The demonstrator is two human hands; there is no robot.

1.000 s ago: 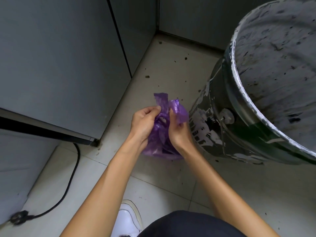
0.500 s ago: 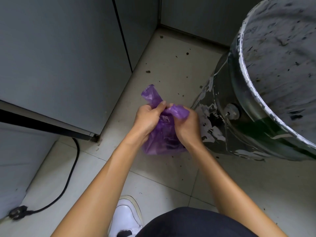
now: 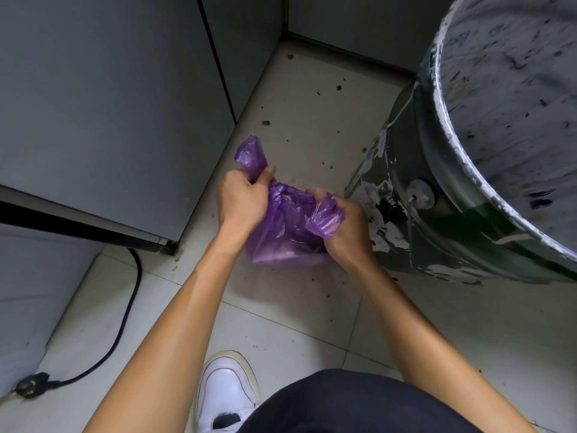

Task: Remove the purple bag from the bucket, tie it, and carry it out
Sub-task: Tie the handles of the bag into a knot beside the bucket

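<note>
The purple bag (image 3: 282,235) is out of the bucket and hangs low over the tiled floor, between my two hands. My left hand (image 3: 242,201) grips one twisted end of the bag, which sticks up past my fingers. My right hand (image 3: 342,226) grips the other end, a crumpled flap lying over my knuckles. The two ends cross in a loose knot between the hands. The paint-stained bucket (image 3: 431,220) stands just right of my right hand, its wide white-crusted rim filling the upper right.
Grey cabinet doors (image 3: 118,114) stand close on the left and behind. A black power cable (image 3: 128,310) with a plug runs over the floor at lower left. My white shoe (image 3: 226,392) is below. The tiles carry dark specks.
My hands have pulled apart, the left hand drawing its end up and left, the right hand drawing its end right, so the crossed ends tighten. The view has shifted slightly.
</note>
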